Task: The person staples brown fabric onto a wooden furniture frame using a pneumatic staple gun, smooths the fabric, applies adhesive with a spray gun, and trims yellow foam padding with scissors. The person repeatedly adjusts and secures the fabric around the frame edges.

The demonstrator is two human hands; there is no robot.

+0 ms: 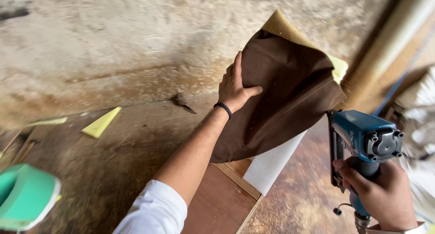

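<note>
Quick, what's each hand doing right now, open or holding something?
Left hand: open, palm pressed flat on the brown fabric over the panel.
Right hand: closed around the grip of the blue staple gun.

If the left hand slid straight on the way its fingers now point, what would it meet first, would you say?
The left hand lies flat on the brown fabric, fingers pointing up the panel. It would probably just follow the fabric towards its upper edge; beyond that, depth is unclear.
</note>
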